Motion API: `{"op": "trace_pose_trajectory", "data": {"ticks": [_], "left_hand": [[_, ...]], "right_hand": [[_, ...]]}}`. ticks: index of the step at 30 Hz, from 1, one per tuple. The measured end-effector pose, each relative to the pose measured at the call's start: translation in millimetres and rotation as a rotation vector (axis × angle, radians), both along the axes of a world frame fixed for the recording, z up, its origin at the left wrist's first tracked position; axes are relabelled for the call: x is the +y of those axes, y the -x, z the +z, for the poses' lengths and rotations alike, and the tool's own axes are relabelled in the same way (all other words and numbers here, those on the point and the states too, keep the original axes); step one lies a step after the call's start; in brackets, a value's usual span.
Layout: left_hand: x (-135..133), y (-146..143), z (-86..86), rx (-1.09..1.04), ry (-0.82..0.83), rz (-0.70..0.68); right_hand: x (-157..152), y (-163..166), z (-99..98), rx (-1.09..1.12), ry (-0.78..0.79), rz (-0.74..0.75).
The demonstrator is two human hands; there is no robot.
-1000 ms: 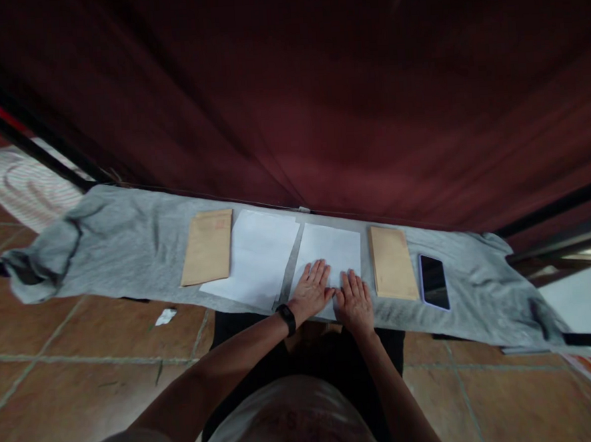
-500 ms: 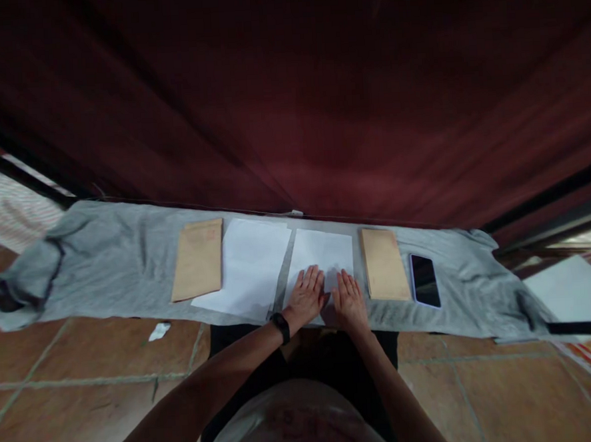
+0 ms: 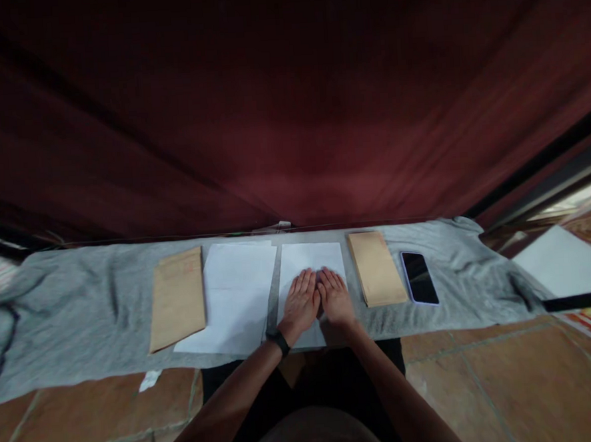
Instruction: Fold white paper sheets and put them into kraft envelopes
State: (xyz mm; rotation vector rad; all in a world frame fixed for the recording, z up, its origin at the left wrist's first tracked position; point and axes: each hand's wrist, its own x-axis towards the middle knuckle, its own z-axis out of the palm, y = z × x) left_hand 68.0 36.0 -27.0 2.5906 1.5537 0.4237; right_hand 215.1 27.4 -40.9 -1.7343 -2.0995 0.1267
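Note:
Both hands lie palm down on a white sheet of paper [image 3: 310, 255]. My left hand [image 3: 301, 304], below which a dark band circles the wrist, is flat with its fingers stretched out. Beside it, my right hand [image 3: 336, 297] presses flat on the same sheet, the thumbs close together. To the left lies a set of white sheets [image 3: 241, 277], partly under a brown paper envelope [image 3: 178, 296]. Right of my hands is a small stack of brown envelopes [image 3: 378, 269]. The near part of the sheet is partly hidden by my hands.
A phone [image 3: 420, 278] with a dark screen lies right of the envelopes. Grey cloth [image 3: 98, 306] covers the long, narrow surface, with a dark red curtain-like sheet [image 3: 291, 148] behind it. A crumpled white scrap [image 3: 150, 380] is on the tiled floor [image 3: 77, 414].
My hands have come closer together on the sheet, the right moving toward the left. The camera view has shifted and turned slightly. The papers, envelopes and phone keep their places on the cloth.

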Motion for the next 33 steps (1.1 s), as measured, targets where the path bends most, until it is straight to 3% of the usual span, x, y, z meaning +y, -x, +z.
{"op": "trace_pose_trajectory", "data": {"ticks": [6, 11, 16, 21, 28, 33], "left_hand": [[56, -9, 0.7, 0.025, -0.013, 0.027], [84, -5, -4.2, 0.077, 0.002, 0.094], [85, 4, -13.5, 0.059, -0.056, 0.175], [78, 10, -13.7, 0.014, -0.108, 0.232], [79, 7, -8.6, 0.073, -0.047, 0.237], [80, 10, -15.4, 0.012, -0.112, 0.229]], "right_hand": [[45, -2, 5.9, -0.007, -0.004, -0.094], [54, -3, -2.2, -0.072, -0.020, -0.111], [55, -10, -12.1, -0.054, -0.062, -0.183], [65, -10, -7.8, -0.002, -0.073, -0.271], [83, 21, 0.7, 0.013, -0.011, -0.105], [80, 18, -4.6, 0.012, -0.026, -0.165]]}}
